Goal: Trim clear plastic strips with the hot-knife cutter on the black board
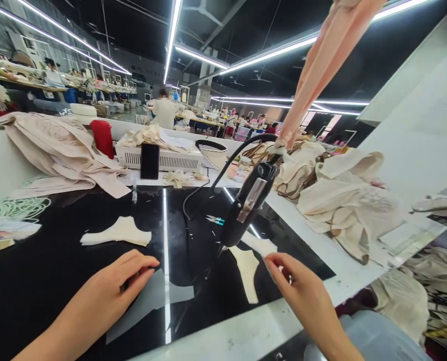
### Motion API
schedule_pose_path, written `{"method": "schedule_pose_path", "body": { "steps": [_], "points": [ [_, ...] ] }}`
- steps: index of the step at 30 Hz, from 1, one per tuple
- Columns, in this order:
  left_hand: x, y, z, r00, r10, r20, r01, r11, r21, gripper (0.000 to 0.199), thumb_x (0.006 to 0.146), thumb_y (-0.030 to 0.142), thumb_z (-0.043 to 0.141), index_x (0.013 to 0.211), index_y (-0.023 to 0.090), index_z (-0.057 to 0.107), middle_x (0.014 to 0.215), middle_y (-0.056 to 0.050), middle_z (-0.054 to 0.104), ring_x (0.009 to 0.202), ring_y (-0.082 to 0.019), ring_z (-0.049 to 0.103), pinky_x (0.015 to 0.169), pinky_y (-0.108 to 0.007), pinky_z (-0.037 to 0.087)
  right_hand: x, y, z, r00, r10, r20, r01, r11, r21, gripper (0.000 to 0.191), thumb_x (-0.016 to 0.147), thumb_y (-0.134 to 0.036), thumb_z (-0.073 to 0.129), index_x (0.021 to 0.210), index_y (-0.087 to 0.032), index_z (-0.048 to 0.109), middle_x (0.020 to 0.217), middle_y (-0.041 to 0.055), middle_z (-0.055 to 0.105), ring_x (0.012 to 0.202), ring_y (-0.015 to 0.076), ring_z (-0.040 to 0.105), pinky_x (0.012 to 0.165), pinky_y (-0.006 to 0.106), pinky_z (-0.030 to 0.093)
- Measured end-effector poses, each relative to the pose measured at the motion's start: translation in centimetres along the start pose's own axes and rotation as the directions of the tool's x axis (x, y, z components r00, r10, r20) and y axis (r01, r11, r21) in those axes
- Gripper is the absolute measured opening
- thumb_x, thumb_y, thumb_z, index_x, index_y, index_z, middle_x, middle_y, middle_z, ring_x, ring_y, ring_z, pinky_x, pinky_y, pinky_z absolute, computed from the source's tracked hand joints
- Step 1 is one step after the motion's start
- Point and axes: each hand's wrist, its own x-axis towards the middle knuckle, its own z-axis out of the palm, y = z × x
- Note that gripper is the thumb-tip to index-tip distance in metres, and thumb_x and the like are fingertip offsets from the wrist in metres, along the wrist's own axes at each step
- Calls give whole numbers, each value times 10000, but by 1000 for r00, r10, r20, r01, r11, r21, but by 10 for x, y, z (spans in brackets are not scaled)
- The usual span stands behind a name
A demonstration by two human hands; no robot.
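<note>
My left hand point(128, 281) hovers over the black tabletop point(69, 291), thumb and forefinger slightly apart with nothing visible between them. Beneath it lies a grey, translucent-looking flat piece point(144, 303). My right hand point(300, 286) is closed in a pinch at the end of a cream fabric piece point(259, 243). Beside that, a second cream fabric piece point(247, 273) lies flat. Farther left is a wider cut fabric piece point(118, 231). Between my hands a black corded hand tool point(246, 200) hangs, thin tip downward, from a pink cloth strap point(321, 70).
Thread snips point(216, 220) lie behind the tool. A phone point(150, 161) leans on a white vented box point(174, 159), near a red container point(102, 139). Fabric heaps point(58, 150) stand left, and more fabric point(351, 200) right. A person point(164, 110) is farther back.
</note>
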Motion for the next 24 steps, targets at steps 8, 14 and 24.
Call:
{"method": "schedule_pose_path", "body": {
  "steps": [8,14,24],
  "points": [
    [2,-8,1,996,77,-49,-75,997,30,290,1009,548,597,1104,357,793,1066,23,774,881,-169,772,802,-184,603,36,29,24,998,20,-64,-29,989,-143,364,1059,-482,480,1052,-241,753,1031,66,781,978,268,741,742,352,551],
    [2,-20,1,990,141,-20,-138,986,96,274,1028,510,597,1184,367,771,1121,34,778,901,-143,789,801,-145,606,54,25,45,1000,3,-19,-8,961,-277,163,1034,-335,652,1005,-200,740,1029,54,756,990,232,722,774,337,566],
    [4,-12,2,975,211,-69,-202,972,122,259,1030,489,578,1111,379,798,1091,53,801,928,-144,810,840,-138,613,55,20,47,999,28,36,-12,928,-373,148,1064,-279,661,994,-163,721,993,36,732,976,199,720,895,397,619]
  ]
}}
